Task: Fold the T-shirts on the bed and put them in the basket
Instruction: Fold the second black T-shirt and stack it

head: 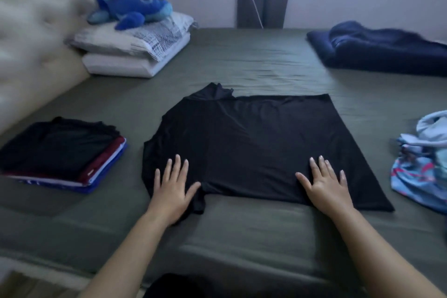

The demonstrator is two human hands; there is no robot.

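A black T-shirt (pixel 246 143) lies spread flat at the middle of the bed (pixel 254 63), its collar end toward 9 o'clock and its hem toward 3 o'clock. The left hand (pixel 170 189) rests palm down on the shirt's near edge at about 7 o'clock of the cloth, fingers straight and fanned wide, holding nothing. The right hand (pixel 324 186) lies the same way on the near edge at about 5 o'clock, fingers straight and spread, pressing the fabric to the green sheet.

At 9 o'clock from the shirt, apart from it, sits a stack of folded T-shirts (pixel 65 152), black on top with dark red, white and blue layers under it. At 3 o'clock, at the frame's right edge, lies a crumpled heap of light blue patterned clothes (pixel 420 164). At 1 o'clock a dark navy blanket (pixel 379 48) lies bunched. At 11 o'clock two pillows (pixel 135 51) are stacked against the padded headboard (pixel 31 31), with a blue plush toy (pixel 130 11) on top.
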